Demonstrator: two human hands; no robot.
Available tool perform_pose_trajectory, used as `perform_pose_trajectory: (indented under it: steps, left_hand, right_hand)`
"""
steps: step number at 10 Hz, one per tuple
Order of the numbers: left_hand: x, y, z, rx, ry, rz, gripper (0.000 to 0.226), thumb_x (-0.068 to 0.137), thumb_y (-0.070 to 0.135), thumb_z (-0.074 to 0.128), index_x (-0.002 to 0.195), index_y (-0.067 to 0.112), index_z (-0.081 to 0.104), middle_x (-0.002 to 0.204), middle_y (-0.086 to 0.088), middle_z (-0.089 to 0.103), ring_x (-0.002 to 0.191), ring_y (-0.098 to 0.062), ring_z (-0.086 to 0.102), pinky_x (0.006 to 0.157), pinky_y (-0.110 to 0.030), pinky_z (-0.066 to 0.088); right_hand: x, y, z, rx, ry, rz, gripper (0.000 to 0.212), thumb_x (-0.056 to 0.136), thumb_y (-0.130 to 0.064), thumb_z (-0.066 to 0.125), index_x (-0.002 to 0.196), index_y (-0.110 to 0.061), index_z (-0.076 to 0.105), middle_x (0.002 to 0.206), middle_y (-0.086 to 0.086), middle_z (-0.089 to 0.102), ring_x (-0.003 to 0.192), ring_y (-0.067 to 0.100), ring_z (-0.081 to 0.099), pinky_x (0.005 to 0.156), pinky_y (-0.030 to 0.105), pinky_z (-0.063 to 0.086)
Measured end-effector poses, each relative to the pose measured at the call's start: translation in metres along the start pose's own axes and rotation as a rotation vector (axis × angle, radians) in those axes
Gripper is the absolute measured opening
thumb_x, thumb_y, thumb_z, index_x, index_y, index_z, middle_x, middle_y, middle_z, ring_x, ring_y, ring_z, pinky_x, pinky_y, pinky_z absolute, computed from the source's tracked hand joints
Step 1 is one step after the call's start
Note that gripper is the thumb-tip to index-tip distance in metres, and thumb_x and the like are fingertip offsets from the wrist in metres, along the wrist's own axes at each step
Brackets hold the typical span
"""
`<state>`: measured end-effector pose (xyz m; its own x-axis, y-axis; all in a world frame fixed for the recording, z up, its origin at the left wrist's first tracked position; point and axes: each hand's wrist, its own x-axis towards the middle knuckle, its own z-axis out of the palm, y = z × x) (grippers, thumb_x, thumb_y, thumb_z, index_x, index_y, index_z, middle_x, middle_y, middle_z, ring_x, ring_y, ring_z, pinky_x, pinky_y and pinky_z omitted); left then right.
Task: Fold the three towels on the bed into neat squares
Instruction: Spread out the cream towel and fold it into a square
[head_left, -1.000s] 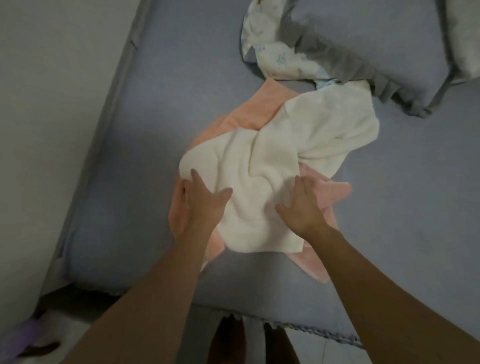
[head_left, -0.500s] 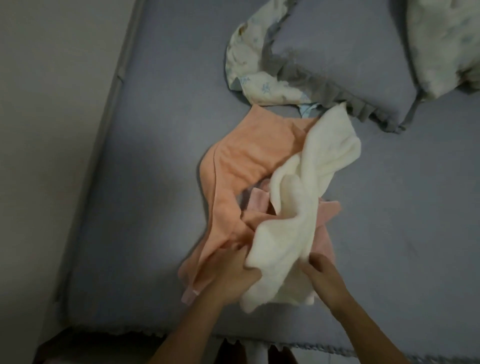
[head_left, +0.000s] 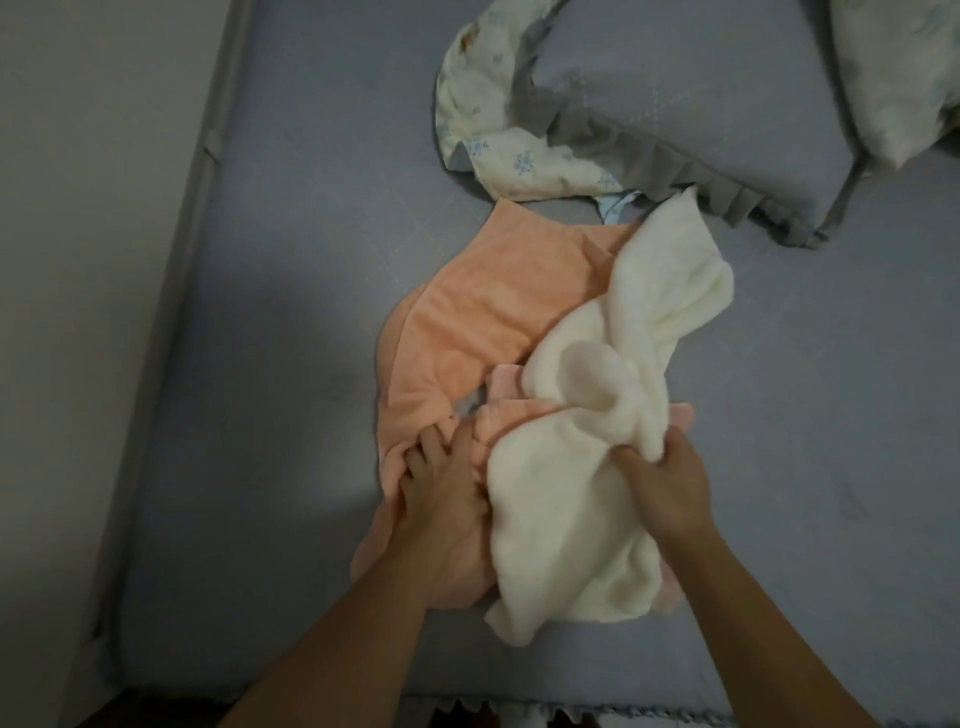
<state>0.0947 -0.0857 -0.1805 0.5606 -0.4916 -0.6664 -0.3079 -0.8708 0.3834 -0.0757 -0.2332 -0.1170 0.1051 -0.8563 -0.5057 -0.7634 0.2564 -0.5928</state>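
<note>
The cream towel (head_left: 587, 499) lies crumpled on the bed (head_left: 291, 364), close to the near edge and a little right of the middle. Its far end reaches toward the grey pillow (head_left: 701, 88). The right hand (head_left: 667, 488) holds a thick fold of this towel; the fingers are curled tightly around the cloth and mostly hidden inside it. The left hand (head_left: 447, 499) is just beside the towel's left border, on the orange towel (head_left: 483, 306). Its fingers (head_left: 428, 447) are spread and bent, and the tips dig into gathered folds of the orange cloth, so it clutches it. The orange towel is under the cream one and stretches toward the far edge. A pink towel (head_left: 506, 382) shows between the two. A flowered cloth (head_left: 524, 161) lies at the pillow's left side, touching the far corner of the orange towel
</note>
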Motion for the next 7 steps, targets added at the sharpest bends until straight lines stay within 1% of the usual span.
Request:
perform_pose_trajectory:
  steps: [1, 2, 3, 4, 5, 6, 7]
  left_hand:
    - [0.026, 0.008, -0.02, 0.112, 0.127, 0.027, 0.05, 0.092, 0.047, 0.046, 0.137, 0.025, 0.045, 0.139, -0.013, 0.044, 0.12, -0.034, 0.049, 0.093, -0.038, 0.042]
    - [0.047, 0.001, -0.078, -0.021, 0.241, 0.095, 0.019, 0.077, 0.027, 0.068, 0.093, 0.018, 0.071, 0.095, -0.008, 0.072, 0.085, -0.025, 0.069, 0.071, -0.036, 0.051]
    - [0.067, -0.034, -0.149, -0.466, -0.245, 0.266, 0.01, 0.063, 0.044, 0.048, 0.064, 0.038, 0.056, 0.066, 0.019, 0.054, 0.063, 0.011, 0.042, 0.059, -0.013, 0.029]
    - [0.085, -0.081, -0.206, -0.184, -0.109, 0.037, 0.014, 0.069, 0.055, 0.037, 0.078, 0.054, 0.048, 0.099, 0.027, 0.042, 0.073, 0.008, 0.036, 0.061, -0.004, 0.026]
    - [0.065, -0.048, -0.194, -0.081, 0.724, -0.173, 0.053, 0.073, 0.046, 0.045, 0.125, 0.035, 0.048, 0.134, -0.003, 0.045, 0.107, -0.029, 0.057, 0.089, -0.037, 0.045]
    - [0.021, -0.004, -0.143, -0.118, 0.788, -0.258, 0.059, 0.086, 0.041, 0.021, 0.133, 0.018, 0.047, 0.144, -0.02, 0.046, 0.125, -0.042, 0.046, 0.097, -0.049, 0.039]
    - [-0.015, 0.017, -0.079, -0.3, 0.266, 0.047, 0.031, 0.095, 0.025, 0.054, 0.117, 0.003, 0.055, 0.115, -0.019, 0.06, 0.107, -0.034, 0.056, 0.085, -0.037, 0.047]
  right_hand:
    - [0.0, 0.011, -0.032, -0.012, 0.051, -0.023, 0.025, 0.081, -0.022, 0.069, 0.103, -0.019, 0.057, 0.094, 0.0, 0.062, 0.091, 0.025, 0.061, 0.077, 0.037, 0.047]
    - [-0.001, 0.007, -0.049, 0.008, 0.112, -0.014, 0.028, 0.08, -0.022, 0.069, 0.104, -0.017, 0.056, 0.095, 0.001, 0.061, 0.092, 0.026, 0.061, 0.08, 0.043, 0.051]
    - [-0.004, -0.006, -0.053, 0.044, 0.136, -0.018, 0.03, 0.081, -0.02, 0.068, 0.107, -0.015, 0.056, 0.096, 0.0, 0.06, 0.095, 0.027, 0.061, 0.081, 0.041, 0.05]
    - [-0.015, -0.029, -0.043, 0.064, 0.023, -0.003, 0.037, 0.082, -0.02, 0.069, 0.115, -0.011, 0.055, 0.103, 0.001, 0.059, 0.1, 0.026, 0.06, 0.085, 0.039, 0.048]
    - [-0.033, -0.051, -0.029, 0.165, -0.205, 0.015, 0.038, 0.084, -0.026, 0.069, 0.119, -0.017, 0.054, 0.106, -0.004, 0.062, 0.096, 0.016, 0.06, 0.085, 0.034, 0.048]
    - [-0.049, -0.053, -0.022, 0.336, -0.266, 0.076, 0.018, 0.089, -0.023, 0.062, 0.105, -0.013, 0.061, 0.094, -0.002, 0.066, 0.081, 0.014, 0.062, 0.069, 0.027, 0.047]
    - [-0.056, -0.033, -0.033, 0.427, -0.244, 0.161, 0.013, 0.092, -0.01, 0.051, 0.097, -0.005, 0.061, 0.082, 0.009, 0.06, 0.068, 0.018, 0.051, 0.063, 0.03, 0.042]
